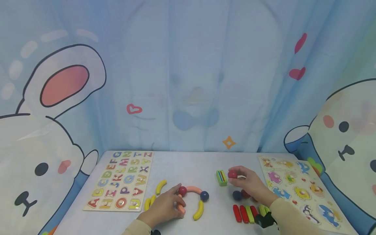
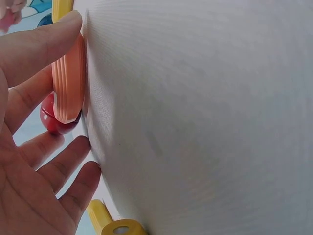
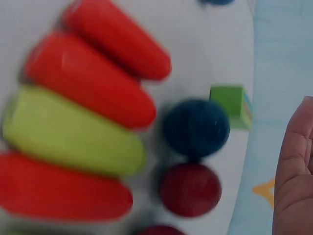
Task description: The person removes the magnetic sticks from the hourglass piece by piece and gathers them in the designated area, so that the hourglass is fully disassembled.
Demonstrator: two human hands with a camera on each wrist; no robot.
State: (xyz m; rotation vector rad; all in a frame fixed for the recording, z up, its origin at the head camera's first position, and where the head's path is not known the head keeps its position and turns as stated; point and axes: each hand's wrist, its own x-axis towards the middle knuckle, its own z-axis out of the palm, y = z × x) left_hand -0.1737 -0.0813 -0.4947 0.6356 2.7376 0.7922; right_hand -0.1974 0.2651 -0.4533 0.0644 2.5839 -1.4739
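My left hand (image 1: 166, 209) holds an orange curved piece (image 2: 69, 83) between thumb and index finger, its other fingers spread. This piece lies by a red ball (image 1: 182, 191), which joins a second orange curved piece (image 1: 194, 189). A dark blue ball (image 1: 204, 195) follows, with a yellow curved piece (image 1: 198, 210) below it, forming a partial ring. Further right, my right hand (image 1: 255, 186) pinches another red ball (image 1: 232, 174) above the table. Under that hand sit a blue ball (image 3: 195, 128) and a red ball (image 3: 190, 189). The held ball is outside the right wrist view.
An alphabet board (image 1: 120, 182) lies at the left, an animal board (image 1: 305, 192) at the right. Several yellow curved pieces (image 1: 160, 187) are beside my left hand. A green box (image 1: 221, 178) and a row of red (image 1: 237, 213) and yellow-green sticks (image 1: 250, 214) flank my right hand.
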